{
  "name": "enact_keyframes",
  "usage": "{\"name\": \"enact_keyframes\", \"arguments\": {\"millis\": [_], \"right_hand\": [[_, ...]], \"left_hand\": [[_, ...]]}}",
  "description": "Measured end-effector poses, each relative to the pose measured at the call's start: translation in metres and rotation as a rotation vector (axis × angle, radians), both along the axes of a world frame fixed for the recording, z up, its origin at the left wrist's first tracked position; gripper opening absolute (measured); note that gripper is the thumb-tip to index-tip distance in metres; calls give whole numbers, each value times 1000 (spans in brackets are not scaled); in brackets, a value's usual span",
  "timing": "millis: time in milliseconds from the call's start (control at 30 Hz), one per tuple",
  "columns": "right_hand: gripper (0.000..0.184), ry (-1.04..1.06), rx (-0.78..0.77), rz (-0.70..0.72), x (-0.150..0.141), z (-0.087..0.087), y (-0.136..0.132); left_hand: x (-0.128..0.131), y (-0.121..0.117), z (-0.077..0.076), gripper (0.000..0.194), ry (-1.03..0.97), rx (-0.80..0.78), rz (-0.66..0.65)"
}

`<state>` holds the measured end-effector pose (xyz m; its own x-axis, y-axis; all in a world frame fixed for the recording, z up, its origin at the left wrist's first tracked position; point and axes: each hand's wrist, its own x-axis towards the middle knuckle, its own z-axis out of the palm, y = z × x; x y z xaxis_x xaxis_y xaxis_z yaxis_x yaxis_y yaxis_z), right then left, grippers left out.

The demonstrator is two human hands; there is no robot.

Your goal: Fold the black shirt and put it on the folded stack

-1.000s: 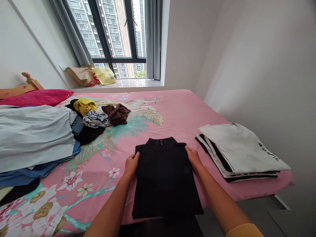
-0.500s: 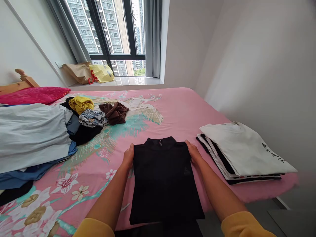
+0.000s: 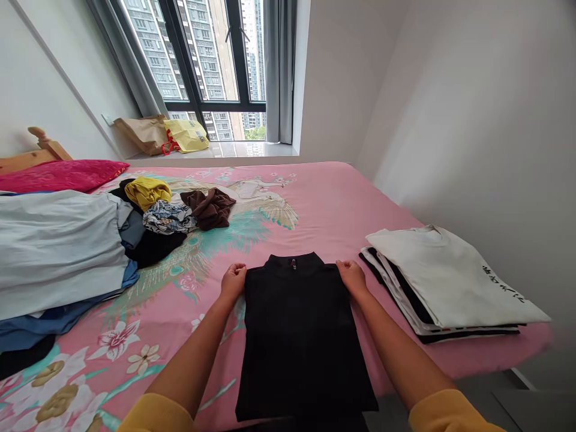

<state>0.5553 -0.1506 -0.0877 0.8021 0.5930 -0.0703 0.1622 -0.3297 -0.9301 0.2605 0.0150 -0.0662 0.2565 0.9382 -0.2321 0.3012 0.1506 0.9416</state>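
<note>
A black shirt (image 3: 301,342) with a short stand collar and a small zip pull at the neck lies folded into a rectangle on the pink bed, straight in front of me. My left hand (image 3: 233,281) pinches its upper left corner, beside the collar. At the opposite shoulder, my right hand (image 3: 351,277) has its fingers closed on the upper right corner. The shirt's lower edge reaches the near side of the bed. Both forearms run along its sides, in yellow sleeves.
On the right, a stack of folded shirts (image 3: 454,276) has a white one on top. At left lie a pale grey garment pile (image 3: 58,252) and crumpled yellow (image 3: 147,192) and brown (image 3: 210,209) clothes. A red pillow (image 3: 63,175) lies behind; bags (image 3: 186,135) stand on the windowsill.
My fingers have drawn in from lying along the shirt's sides to gripping its upper corners. The shirt stays in nearly the same place, and the view has shifted slightly.
</note>
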Motion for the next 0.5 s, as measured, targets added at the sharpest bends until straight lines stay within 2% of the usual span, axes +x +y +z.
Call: {"name": "enact_keyframes", "arguments": {"millis": [67, 100, 167, 233, 300, 400, 500], "right_hand": [[25, -195, 13, -22, -10, 10, 4], [24, -294, 38, 20, -17, 16, 9], [20, -386, 73, 189, -36, 26, 21], [18, -295, 58, 359, -55, 31, 37], [16, -159, 0, 433, -71, 31, 53], [13, -42, -82, 452, -83, 23, 69], [14, 67, -142, 478, -83, 19, 72]], "left_hand": [[9, -11, 4, 19, 25, 184, -1], [15, -19, 7, 17, 42, 320, -69], [30, -36, 11, 17, 89, 639, -295], [46, -52, 12, 21, 160, 893, -503], [57, -63, 7, 21, 249, 967, -564], [64, -71, -10, 26, 378, 952, -526], [63, -73, -26, 36, 443, 967, -503]]}}
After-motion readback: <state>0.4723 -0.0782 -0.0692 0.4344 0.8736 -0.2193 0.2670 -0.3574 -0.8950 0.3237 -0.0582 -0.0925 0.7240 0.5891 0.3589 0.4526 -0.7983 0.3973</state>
